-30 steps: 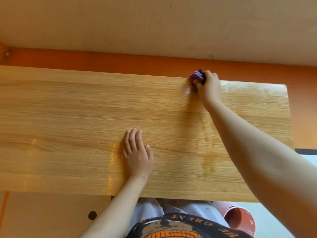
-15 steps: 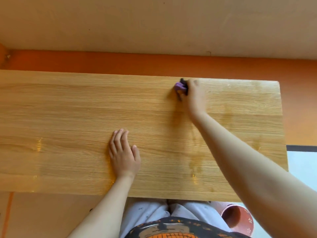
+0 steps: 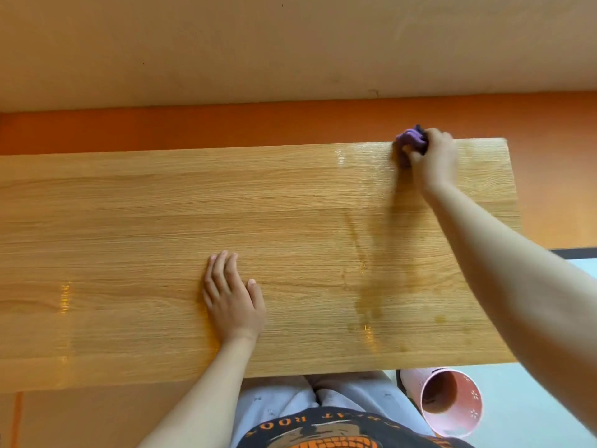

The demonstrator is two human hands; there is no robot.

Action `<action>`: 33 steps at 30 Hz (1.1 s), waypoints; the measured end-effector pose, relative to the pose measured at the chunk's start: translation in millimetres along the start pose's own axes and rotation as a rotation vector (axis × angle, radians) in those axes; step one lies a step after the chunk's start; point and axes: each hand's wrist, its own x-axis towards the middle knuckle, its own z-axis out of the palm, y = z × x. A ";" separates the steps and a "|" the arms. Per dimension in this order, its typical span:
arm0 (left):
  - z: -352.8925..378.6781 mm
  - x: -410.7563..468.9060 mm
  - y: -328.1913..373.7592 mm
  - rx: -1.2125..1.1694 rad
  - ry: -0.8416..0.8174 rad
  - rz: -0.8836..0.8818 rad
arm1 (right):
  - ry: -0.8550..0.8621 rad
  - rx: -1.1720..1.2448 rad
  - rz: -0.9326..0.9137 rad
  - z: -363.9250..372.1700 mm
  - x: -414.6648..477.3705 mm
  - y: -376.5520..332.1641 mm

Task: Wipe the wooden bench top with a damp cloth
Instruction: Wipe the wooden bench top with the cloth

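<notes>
Entry, head view. One inscription in frame, on the black T-shirt (image 3: 323,431) at the bottom edge.

- Lettering: orange capitals on black fabric, set along an arc above an orange-and-black graphic.
- Orientation: upside down to the camera.
- Legible portion: "ROO", on the left half of the arc.
- The characters on either side of it are partly resolved, possibly a "T" on one side and an "S" on the other. Reading uncertain.
- Rest of the arc: orange strokes, blurred and creased into the fabric, not readable.

Pink cup (image 3: 471,402), just below the bench's near edge, carries small white flower-shaped marks on its wall. These are ornament, not characters.
</notes>
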 end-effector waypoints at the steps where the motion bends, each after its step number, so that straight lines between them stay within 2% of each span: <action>1: 0.1 0.2 0.1 0.001 0.001 0.001 | 0.025 -0.010 0.045 -7.0 6.3 11.0; 4: 0.7 0.6 0.4 0.006 0.000 -0.004 | 0.046 -0.054 0.110 -16.7 15.0 26.1; 7: 0.9 0.2 -1.1 0.005 -0.006 -0.003 | 0.028 -0.049 0.080 -12.6 11.7 18.6; 12: 1.8 0.8 -2.3 0.011 -0.010 0.003 | -0.165 0.011 -0.128 10.9 -33.4 -13.0; 17: 1.4 1.3 -1.1 0.015 -0.018 -0.004 | -0.281 0.130 -0.321 35.1 -110.5 -40.6; 23: 1.9 0.7 -1.2 0.018 -0.019 -0.004 | -0.499 0.039 -0.578 24.6 -137.4 -36.8; 25: 1.7 1.3 -0.2 0.020 -0.016 0.000 | -0.462 0.027 -0.564 17.9 -116.1 -29.8; 30: 3.2 0.7 -1.9 0.014 0.001 0.006 | -0.260 -0.031 -0.294 7.2 -45.4 -13.1; 33: 4.8 1.0 -3.2 0.012 0.009 0.006 | -0.219 -0.030 -0.250 8.1 -40.2 -14.1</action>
